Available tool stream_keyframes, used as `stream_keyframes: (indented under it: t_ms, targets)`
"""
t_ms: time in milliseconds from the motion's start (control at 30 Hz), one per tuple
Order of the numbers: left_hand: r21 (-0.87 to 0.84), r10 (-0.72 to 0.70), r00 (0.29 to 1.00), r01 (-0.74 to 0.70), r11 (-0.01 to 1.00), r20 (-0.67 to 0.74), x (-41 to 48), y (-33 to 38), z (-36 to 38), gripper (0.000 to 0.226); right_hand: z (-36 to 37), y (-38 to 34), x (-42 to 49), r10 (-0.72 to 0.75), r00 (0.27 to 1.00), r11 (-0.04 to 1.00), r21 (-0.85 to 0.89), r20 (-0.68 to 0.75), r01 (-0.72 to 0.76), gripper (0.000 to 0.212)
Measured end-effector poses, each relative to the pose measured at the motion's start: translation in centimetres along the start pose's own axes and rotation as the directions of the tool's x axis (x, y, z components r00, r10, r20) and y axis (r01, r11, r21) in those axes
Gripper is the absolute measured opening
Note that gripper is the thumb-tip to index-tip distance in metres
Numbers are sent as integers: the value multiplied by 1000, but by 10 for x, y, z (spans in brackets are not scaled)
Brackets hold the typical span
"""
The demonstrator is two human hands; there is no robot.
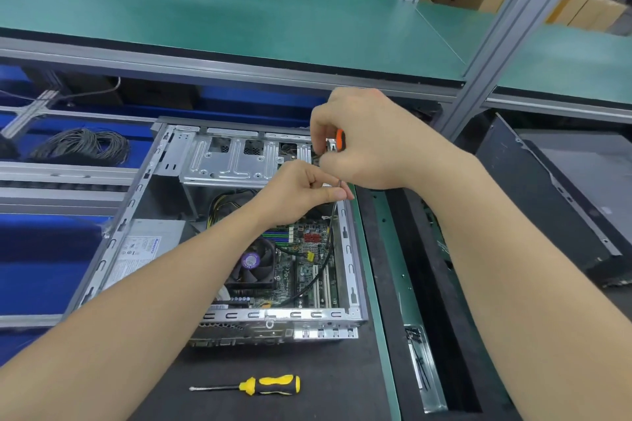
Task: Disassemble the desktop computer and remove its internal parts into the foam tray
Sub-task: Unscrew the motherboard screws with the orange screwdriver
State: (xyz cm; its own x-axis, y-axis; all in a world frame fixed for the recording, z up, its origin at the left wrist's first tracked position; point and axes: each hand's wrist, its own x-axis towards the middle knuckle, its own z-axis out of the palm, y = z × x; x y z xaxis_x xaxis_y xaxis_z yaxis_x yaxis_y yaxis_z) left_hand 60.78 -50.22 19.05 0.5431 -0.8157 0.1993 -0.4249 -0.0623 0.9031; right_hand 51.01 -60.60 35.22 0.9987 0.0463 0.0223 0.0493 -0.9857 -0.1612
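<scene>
view from a head camera, looking down at a workbench. a desktop computer [347, 249] lies on its side on a dark mat [325, 386], near the middle of the view, with its side open and its insides showing. its frame is bare silver metal with rows of small slots along the rims. at the far end sits a silver drive cage [232, 161] with punched holes. at the left is a grey power supply [147, 249] with a white label, and yellow and black wires [225, 202] show below the cage. at the near right is a green motherboard [307, 270] with red sockets, pale slots and a black cpu fan [254, 263] with a purple sticker on its hub.

two bare forearms reach in from the near edge. the left hand [301, 191] is curled, thumb and forefinger pinching a thin cable [330, 232] that runs down along the case's right rim. the right hand [362, 143], just above it at the far right corner of the case, is closed round an orange-handled tool [339, 138]; the tool's tip is hidden.

a yellow and black screwdriver [270, 385] lies on the mat in front of the case, apart from it. a long black tray [386, 267] lies just right of the case. a coil of black wire [82, 147] lies at far left.
</scene>
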Motion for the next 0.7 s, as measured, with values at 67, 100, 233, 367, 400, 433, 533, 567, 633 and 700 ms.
stream_keyframes:
  t_ms: [67, 100, 233, 367, 400, 433, 533, 567, 633, 700]
  targets:
    - [19, -5, 997, 7, 1000, -75, 2, -2, 3, 18, 7, 2, 1, 16, 997, 1000, -18, -75, -17, 18]
    - [6, -23, 995, 23, 1000, -101, 4, -4, 5, 17, 10, 1, 1, 32, 991, 998, -55, -133, -40, 21]
    - [-120, -67, 984, 47, 992, -164, 8, -11, 14, 48, 20, 0, 2, 121, 929, 955, -214, -348, -205, 32]
    - [-119, -113, 977, 92, 989, -183, 13, -15, 24, 60, 21, 2, 5, 206, 929, 955, -143, -307, -259, 32]
    - [-95, -121, 976, 105, 990, -180, 13, -14, 24, 61, 20, 3, 5, 220, 937, 957, -127, -272, -261, 27]
    - [-66, -120, 978, 111, 992, -169, 13, -14, 23, 59, 19, 3, 4, 228, 945, 960, -106, -237, -258, 20]
    - [-30, -42, 995, 40, 999, -87, 8, -9, 14, 37, 7, 5, -2, 204, 969, 976, -52, -136, -213, 12]
    - [-35, -14, 999, 12, 999, -45, 6, -9, 11, 28, 2, 5, -4, 181, 979, 981, -52, -98, -187, 16]
    - [-45, 0, 1000, 0, 999, 21, 3, -10, 6, 20, -4, 4, -7, 132, 991, 991, -32, -24, -133, 26]
    - [-24, -18, 998, 19, 1000, 54, 2, -10, 3, 15, -5, 5, -8, 79, 997, 996, 27, 23, -79, 34]
